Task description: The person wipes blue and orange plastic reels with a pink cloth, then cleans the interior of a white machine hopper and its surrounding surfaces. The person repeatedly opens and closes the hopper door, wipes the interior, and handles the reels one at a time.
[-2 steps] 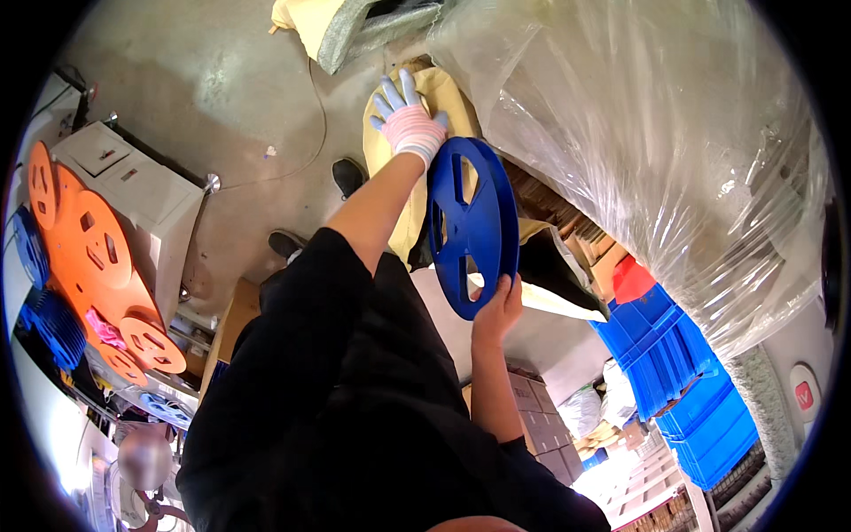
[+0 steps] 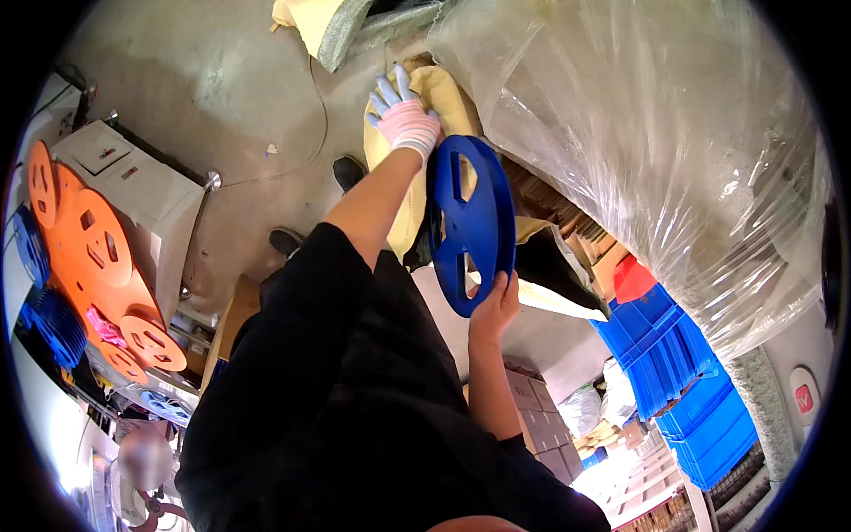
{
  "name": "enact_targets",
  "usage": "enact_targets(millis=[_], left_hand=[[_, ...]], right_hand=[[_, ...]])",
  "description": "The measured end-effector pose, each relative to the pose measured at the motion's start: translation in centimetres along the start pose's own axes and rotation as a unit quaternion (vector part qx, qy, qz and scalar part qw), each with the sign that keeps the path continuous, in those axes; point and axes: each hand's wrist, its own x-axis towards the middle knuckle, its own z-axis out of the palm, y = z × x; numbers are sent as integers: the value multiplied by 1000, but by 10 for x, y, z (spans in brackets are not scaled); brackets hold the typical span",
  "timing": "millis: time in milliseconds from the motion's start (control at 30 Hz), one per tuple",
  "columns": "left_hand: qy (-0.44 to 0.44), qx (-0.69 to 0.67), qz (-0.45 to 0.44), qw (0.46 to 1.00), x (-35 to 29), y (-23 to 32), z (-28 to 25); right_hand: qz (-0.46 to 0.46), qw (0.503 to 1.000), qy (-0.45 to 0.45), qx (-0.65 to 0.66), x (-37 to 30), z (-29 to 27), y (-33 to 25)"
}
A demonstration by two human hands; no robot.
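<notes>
My right hand (image 2: 495,309) is bare, its fingers curled and clamped on the lower rim of a large round blue plastic reel (image 2: 471,223) with long cut-out slots between its spokes. I hold the reel on edge, nearly upright, with its flat face turned toward my left. Since the picture a moment earlier this hand has slid a little to the left and up, and the reel has come with it, its top edge now sitting slightly higher.

My left hand (image 2: 403,117) wears a pink and white knitted glove with pale blue fingertips. Its fingers are spread apart and lie flat against a yellow cloth cover (image 2: 443,93) just above the top of the reel; I cannot tell whether they grip the cloth or only rest on it. This hand too has moved up and a touch left since before, while its fingers stay splayed as they were.

To the right of the reel a big clear plastic bag (image 2: 638,151) bulges, and below it stand stacked blue plastic crates (image 2: 683,381). Far to my left, well apart from both hands, orange plastic reels (image 2: 93,253) lean beside a white cabinet (image 2: 142,191) on the grey concrete floor (image 2: 222,80).
</notes>
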Motion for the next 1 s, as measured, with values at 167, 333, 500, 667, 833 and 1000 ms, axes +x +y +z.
enact_targets(millis=[167, 333, 500, 667, 833, 1000], left_hand=[[-150, -19, 50, 987, 22, -45, -21], [-229, 97, 167, 954, 24, -48, -38], [-137, 67, 276, 949, 32, -56, -44], [-204, 50, 258, 943, 18, -37, -51], [-44, -86, 325, 941, -16, -128, -73], [41, -158, 113, 980, -106, -255, -137]], right_hand=[[3, 995, -73, -73, 4, 37, -16], [-159, 973, -74, -151, 95, 128, 30], [-266, 938, 19, -219, 112, 142, -5], [-119, 880, -185, -422, 151, 228, 86], [-370, 782, -336, -372, 145, 173, 104], [-224, 832, -327, -388, 97, 116, 47]])
